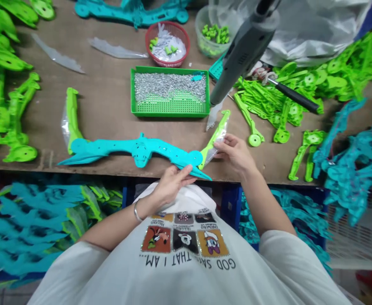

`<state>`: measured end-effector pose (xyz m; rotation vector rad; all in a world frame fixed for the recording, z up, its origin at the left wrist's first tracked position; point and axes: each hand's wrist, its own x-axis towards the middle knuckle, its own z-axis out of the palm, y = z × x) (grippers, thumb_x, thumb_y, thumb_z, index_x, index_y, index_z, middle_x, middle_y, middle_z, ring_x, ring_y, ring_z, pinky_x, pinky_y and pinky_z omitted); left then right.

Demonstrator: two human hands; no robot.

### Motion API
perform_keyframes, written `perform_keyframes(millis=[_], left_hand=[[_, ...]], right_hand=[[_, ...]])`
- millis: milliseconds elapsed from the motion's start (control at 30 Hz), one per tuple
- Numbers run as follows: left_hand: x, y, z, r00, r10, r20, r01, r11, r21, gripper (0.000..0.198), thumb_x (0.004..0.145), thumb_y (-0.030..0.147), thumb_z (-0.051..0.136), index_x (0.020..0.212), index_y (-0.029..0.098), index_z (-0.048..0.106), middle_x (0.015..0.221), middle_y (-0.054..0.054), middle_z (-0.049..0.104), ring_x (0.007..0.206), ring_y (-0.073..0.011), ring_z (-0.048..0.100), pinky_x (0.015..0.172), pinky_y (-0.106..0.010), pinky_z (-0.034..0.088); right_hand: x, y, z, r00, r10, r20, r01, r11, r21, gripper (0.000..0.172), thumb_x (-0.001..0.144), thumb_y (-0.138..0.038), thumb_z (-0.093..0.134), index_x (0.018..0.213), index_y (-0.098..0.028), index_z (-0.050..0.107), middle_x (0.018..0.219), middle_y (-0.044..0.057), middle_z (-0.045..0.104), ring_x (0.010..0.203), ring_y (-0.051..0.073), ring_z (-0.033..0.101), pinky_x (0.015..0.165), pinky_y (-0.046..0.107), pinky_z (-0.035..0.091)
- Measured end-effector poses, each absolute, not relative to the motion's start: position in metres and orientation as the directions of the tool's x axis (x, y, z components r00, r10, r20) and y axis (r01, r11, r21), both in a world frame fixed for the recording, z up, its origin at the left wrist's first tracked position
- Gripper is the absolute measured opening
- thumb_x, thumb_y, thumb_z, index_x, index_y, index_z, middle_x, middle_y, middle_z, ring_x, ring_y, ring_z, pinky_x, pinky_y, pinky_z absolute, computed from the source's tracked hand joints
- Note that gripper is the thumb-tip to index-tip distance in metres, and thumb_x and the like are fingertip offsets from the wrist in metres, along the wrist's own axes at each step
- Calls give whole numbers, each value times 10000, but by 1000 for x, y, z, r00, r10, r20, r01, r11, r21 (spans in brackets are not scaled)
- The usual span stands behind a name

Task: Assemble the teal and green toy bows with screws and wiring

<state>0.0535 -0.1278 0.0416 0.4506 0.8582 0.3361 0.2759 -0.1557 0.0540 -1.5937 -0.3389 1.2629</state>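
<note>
A long turquoise bow-shaped plastic part point(116, 146) lies along the table's front edge, with a raised hub at its middle. From its left end stands a light-green arm point(72, 112) with a clear film-like blade point(65, 127) beside it. At the right end another light-green arm point(211, 144) slants upward, backed by a clear blade point(219, 136). My left hand point(172, 183) grips the turquoise part near that right end, thumb side underneath and fingers on the tip. My right hand point(235, 153) pinches the right clear blade against the green arm.
A green tray point(169, 115) of small metal pins sits ahead, near a red basket point(148, 42) and a clear tub point(201, 31). A grey powered screwdriver point(244, 53) hangs over the table point(109, 97). Green parts point(315, 80) and turquoise parts point(360, 165) pile up at right.
</note>
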Motion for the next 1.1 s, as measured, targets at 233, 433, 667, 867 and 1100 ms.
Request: perform_keyframes(millis=[233,433,667,867,1100], left_hand=[[54,-135,42,580,531,-618,-200,828,524,422,710,364,898,999,174,657,1066,-52,747,999,-213,720,947,-466,588],[61,-142,37,538,605,-586,-248,779,576,467,703,398,896,1018,179,630,1054,-49,738,971,-205,718,942,-471,594],[72,-143,28,486,649,-585,-265,748,609,613,652,485,912,1087,195,592,1093,-43,743,961,-189,714,886,-400,602],[73,-142,25,627,568,-533,-213,783,584,522,698,347,913,1071,156,602,1026,-76,753,970,-189,724,1010,-420,536],[-7,-87,33,205,842,-500,-442,535,720,484,749,388,868,1042,196,535,964,-48,753,863,-193,764,928,-422,590]], right_hand=[[269,-174,49,492,736,-465,-293,-363,-884,493,535,-481,942,859,-220,679,818,1,726,665,148,681,588,280,626],[248,-195,50,629,682,-373,-252,-275,-928,433,623,-473,898,894,-234,659,876,9,739,766,184,720,713,353,666],[236,-202,46,674,622,-398,-344,-213,-915,493,576,-506,924,877,-195,688,878,-3,752,773,133,717,707,263,650],[283,-186,48,649,570,-504,-256,-459,-850,668,431,-559,956,866,-185,614,735,-6,702,627,142,681,607,284,629],[261,-149,69,648,751,126,717,-546,-433,438,840,-573,661,1056,-194,621,667,33,625,645,270,642,676,447,542]])
